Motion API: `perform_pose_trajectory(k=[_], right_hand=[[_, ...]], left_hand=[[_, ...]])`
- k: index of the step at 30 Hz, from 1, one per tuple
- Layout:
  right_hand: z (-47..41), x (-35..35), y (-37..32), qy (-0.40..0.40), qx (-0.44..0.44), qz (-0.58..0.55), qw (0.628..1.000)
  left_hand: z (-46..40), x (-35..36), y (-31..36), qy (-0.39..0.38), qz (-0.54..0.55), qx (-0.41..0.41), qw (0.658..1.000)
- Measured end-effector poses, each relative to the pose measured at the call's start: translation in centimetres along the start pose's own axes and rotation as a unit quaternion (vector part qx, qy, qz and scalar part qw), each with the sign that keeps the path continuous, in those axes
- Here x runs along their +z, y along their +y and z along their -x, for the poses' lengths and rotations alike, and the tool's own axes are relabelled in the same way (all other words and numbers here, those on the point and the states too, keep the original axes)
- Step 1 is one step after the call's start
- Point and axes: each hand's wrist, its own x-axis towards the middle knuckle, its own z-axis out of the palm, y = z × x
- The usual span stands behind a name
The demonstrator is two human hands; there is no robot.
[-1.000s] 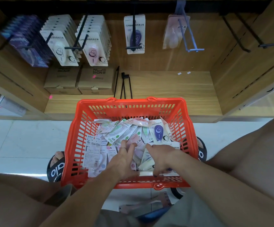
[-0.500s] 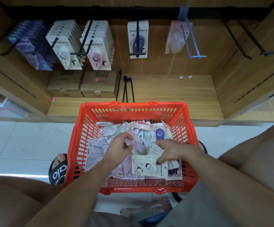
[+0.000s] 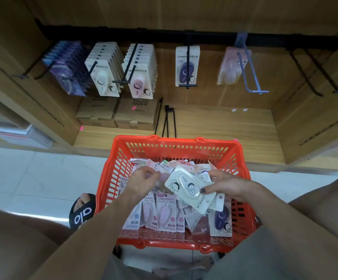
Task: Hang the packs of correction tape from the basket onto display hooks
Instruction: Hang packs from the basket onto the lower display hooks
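Held pack: a white correction tape pack (image 3: pixel 191 188) is lifted just above the heap in the basket, long axis slanting from upper left to lower right, printed face up, with cartoon figures near its upper-left end.
Right hand: the right hand (image 3: pixel 227 183) pinches the white pack at its right edge, thumb with a dark nail on top, and seems to hold further packs fanned beneath it.
Left hand: the left hand (image 3: pixel 143 181) hovers over the heap just left of the white pack, fingers curled; whether they pinch a pack, I cannot tell.
Heap: loose packs (image 3: pixel 168 215) in pink, white and purple lie overlapping, several reading "Campus".
Basket: the orange basket (image 3: pixel 242 201) stands on the pale floor (image 3: pixel 42 178), its far rim close against the shelf front.
Hooks: under a black rail (image 3: pixel 164 35) hang, left to right, a full row of purple packs (image 3: pixel 67 69), white packs (image 3: pixel 103 71), pink packs (image 3: pixel 141 71), a single purple pack (image 3: pixel 186 66) and a single pale pink pack (image 3: pixel 231 65) on a blue hook (image 3: pixel 251 77); two black hooks (image 3: pixel 313 75) at far right are bare, with open air in front.
Shelf: the wooden shelf (image 3: pixel 214 126) carries two brown boxes (image 3: pixel 119 112), one reading "NU SIGN", and loose black hooks (image 3: pixel 167 120) beside them.
Foot: a black sandal (image 3: pixel 82 213) marked "alo" sits left of the basket.
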Motion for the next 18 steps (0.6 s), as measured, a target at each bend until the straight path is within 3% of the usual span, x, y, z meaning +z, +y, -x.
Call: perform_pose_trajectory(k=[9, 12, 18], right_hand=[[0.0, 0.7, -1.3, -0.041, -0.059, -0.254, 0.965], [0.0, 2.6, -2.6, -0.046, -0.079, -0.282, 0.955], [-0.8, 6.5, -5.4, -0.063, -0.091, -0.295, 0.949]], left_hand=[[1.8, -0.2, 0.1, -0.074, 0.210, -0.022, 0.975], [2.4, -0.1, 1.5, -0.117, 0.266, 0.001, 0.957], [3.9, -3.0, 3.5, -0.038, 0.364, 0.045, 0.930]])
